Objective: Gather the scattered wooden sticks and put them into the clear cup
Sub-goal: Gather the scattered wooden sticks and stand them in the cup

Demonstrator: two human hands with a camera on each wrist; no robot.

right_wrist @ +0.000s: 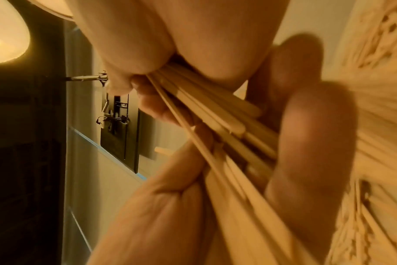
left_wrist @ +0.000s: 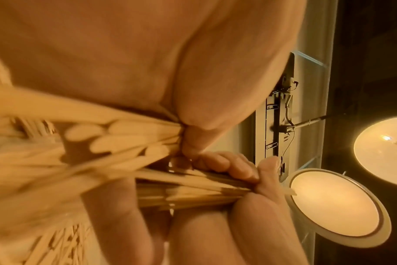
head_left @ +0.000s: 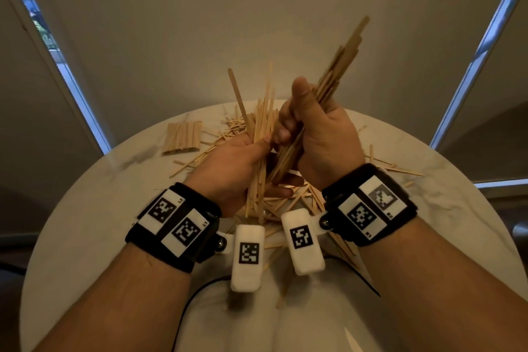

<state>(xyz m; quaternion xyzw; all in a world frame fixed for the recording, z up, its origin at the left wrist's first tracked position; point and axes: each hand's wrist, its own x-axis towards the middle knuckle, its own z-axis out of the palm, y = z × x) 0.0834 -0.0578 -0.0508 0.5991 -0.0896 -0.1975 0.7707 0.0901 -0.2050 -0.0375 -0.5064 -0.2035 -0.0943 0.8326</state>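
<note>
A round, pale, marbled surface [head_left: 85,208] fills the lower part of the head view, with a plain light wall behind it and window strips at either side. Across its middle lies a loose heap of scattered wooden sticks [head_left: 288,203], thin and pale, crossing one another at all angles, with stray ones trailing off toward the right edge and a few toward the person. At the far left of the heap sits a tidy stack of sticks [head_left: 183,137] laid side by side, apart from the mess. Both hands are raised above the heap, close together and touching at the fingers. The right hand [head_left: 317,134] is clenched round a thick right bundle [head_left: 343,63] of flat sticks that slants up and to the right, thumb upright against it; the right wrist view shows the fingers [right_wrist: 311,143] wrapped over the flat sticks. The left hand [head_left: 237,163] grasps a left bundle [head_left: 263,128] of thinner sticks standing nearly upright, their lower ends reaching down into the heap; in the left wrist view the thumb presses the sticks against the curled fingers. Each wrist carries a black band [head_left: 177,226] with white coded marker tags, and a white block camera [head_left: 247,257] hangs below each one. No clear cup can be made out in any view. Round glowing lamps [left_wrist: 333,202] appear in the wrist views.
</note>
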